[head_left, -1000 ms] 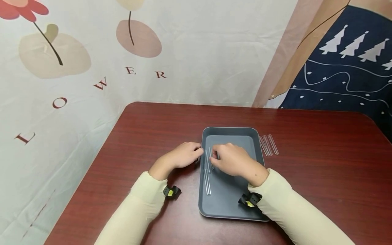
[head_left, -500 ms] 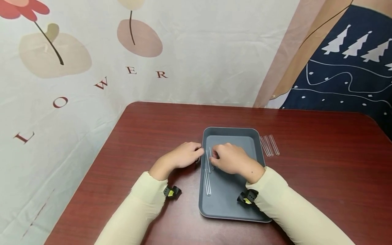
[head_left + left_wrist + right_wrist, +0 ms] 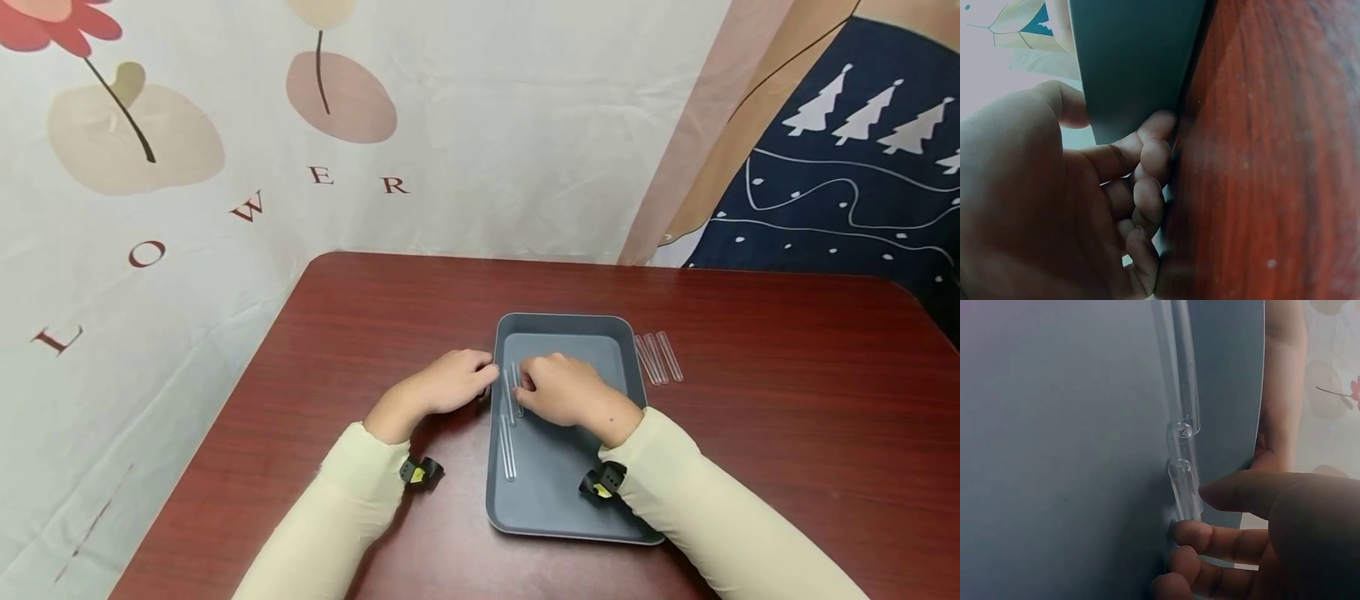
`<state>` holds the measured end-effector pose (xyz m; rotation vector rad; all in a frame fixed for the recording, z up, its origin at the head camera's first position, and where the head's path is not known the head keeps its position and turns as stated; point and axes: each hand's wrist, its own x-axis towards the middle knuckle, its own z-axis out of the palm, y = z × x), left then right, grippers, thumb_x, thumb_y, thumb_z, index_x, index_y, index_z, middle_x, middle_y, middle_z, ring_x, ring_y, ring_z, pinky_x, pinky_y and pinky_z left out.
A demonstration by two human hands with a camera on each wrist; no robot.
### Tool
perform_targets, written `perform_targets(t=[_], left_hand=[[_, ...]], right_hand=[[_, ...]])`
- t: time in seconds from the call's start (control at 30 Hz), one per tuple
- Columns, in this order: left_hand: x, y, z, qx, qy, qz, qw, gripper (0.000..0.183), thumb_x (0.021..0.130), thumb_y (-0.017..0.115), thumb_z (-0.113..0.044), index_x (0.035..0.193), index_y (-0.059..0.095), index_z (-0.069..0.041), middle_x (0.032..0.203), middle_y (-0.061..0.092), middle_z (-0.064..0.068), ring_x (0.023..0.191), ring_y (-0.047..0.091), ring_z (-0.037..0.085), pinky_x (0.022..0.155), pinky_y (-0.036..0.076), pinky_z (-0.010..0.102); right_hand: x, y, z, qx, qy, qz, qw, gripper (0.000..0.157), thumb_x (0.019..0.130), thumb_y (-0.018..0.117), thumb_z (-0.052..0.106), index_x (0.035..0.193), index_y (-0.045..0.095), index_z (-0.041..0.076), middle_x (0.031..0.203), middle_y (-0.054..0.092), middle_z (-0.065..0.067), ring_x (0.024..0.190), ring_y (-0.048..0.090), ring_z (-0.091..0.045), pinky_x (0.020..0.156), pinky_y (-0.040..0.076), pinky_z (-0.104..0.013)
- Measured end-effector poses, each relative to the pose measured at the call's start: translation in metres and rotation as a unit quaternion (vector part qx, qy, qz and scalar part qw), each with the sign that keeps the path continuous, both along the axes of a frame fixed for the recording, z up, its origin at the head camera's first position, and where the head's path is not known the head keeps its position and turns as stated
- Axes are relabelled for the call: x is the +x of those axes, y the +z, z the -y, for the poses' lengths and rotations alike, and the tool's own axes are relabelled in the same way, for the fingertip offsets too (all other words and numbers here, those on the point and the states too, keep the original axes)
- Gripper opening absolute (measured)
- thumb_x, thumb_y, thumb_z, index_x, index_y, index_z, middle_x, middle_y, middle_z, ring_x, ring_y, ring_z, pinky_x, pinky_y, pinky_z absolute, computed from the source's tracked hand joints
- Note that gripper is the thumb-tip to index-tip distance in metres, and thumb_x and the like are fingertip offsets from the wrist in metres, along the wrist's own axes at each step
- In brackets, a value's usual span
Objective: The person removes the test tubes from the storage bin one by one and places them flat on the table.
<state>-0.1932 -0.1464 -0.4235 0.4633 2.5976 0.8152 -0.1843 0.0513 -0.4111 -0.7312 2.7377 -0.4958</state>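
Note:
A dark grey rectangular tray point(image 3: 555, 492) lies on the table. At its left rim my left hand point(image 3: 453, 383) grips the tray; the left wrist view has the thumb at the upper edge and curled fingers point(image 3: 1155, 156) low against the side wall. My right hand point(image 3: 561, 388) is inside the tray, thumb and fingertips pinching a clear test tube point(image 3: 1184, 487) that lies near the left wall. Other clear test tubes point(image 3: 507, 450) lie end to end and overlapping along that wall. Part of the pinched tube is hidden behind the fingers.
Outside the tray, by its upper right side, three more clear tubes point(image 3: 655, 358) lie side by side on the reddish-brown table point(image 3: 787, 400). A printed cloth point(image 3: 510, 125) hangs behind the table. Each wrist carries a small black camera point(image 3: 603, 481).
The right forearm and wrist have shifted slightly left, while the fingers stay at the same tube. My left hand and the tray have kept their places.

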Motion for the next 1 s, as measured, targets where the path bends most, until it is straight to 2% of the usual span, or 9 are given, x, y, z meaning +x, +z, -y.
perform_targets(t=[0.27,1.0], left_hand=[[0.0008,-0.0012,0.0029,-0.001,0.002,-0.004,1.0,0.033,0.101,0.038,-0.03,0.077,0.055,-0.015,0.069,0.056,0.0,0.063,0.052,0.015,0.068,0.043,0.03],[0.0008,-0.0008,-0.0001,0.001,-0.005,-0.006,1.0,0.033,0.101,0.039,-0.028,0.077,0.056,-0.014,0.069,0.058,0.0,0.063,0.053,0.015,0.069,0.043,0.03]], right_hand=[[0.0019,-0.0001,0.0043,0.006,0.004,-0.012,1.0,0.032,0.095,0.063,0.028,0.068,0.049,0.016,0.061,0.047,0.001,0.055,0.046,-0.015,0.049,0.032,-0.029],[0.0019,-0.0015,0.001,0.009,-0.007,0.006,1.0,0.032,0.094,0.063,0.027,0.067,0.05,0.015,0.06,0.046,0.001,0.053,0.045,-0.015,0.048,0.033,-0.029]])
